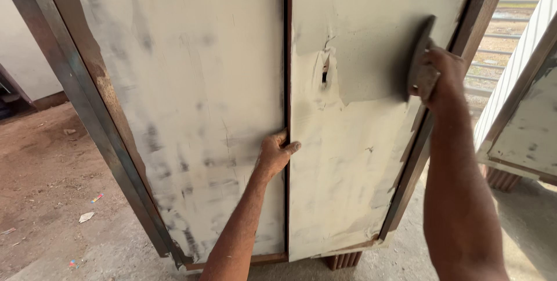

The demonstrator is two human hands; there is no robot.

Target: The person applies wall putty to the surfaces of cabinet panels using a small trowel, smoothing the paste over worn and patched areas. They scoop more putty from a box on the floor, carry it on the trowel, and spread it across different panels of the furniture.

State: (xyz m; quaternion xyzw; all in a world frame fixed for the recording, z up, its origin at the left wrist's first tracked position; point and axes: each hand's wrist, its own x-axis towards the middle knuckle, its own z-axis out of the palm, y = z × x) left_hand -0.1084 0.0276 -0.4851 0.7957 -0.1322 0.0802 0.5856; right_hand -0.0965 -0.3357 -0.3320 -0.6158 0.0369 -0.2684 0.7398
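Fingers (288, 147) of the left hand (275, 153) curl together over the inner edge of the left door panel (185, 101), hooked into the dark seam between the two panels, the thumb lying flat on the pale, smeared putty coat. Right of the seam, the right door panel (348, 159) shows a small slot with cracked filler around it and a darker patch of wet putty above. Further right, the right hand (438, 78) is clamped on a flat scraper blade (419, 54), pressing its edge against that wet patch near the brown frame (432, 124). Another coated panel (525, 130) leans at the far right.
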